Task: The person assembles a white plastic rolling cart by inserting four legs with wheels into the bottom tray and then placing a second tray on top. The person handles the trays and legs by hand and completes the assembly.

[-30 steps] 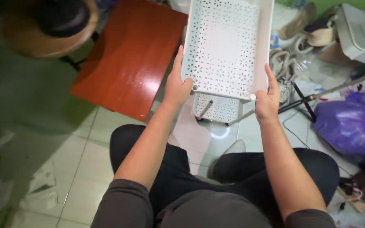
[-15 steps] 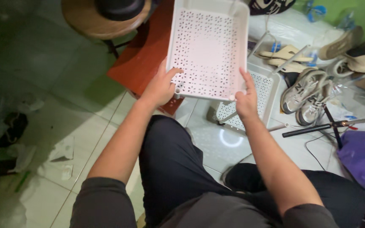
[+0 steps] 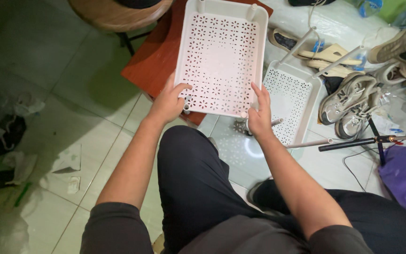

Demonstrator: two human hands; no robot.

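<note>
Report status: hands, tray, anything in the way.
Both hands, left and right, grip the white tray at its near corners. Tray held above the red table. Second tray with poles lies just right.

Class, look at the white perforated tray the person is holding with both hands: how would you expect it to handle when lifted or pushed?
The white tray is probably light for its size: holes pierce most of its floor. It looks fairly stiff, staying flat though the left hand and right hand grip only its near edge. Its smooth plastic may slide easily.
</note>
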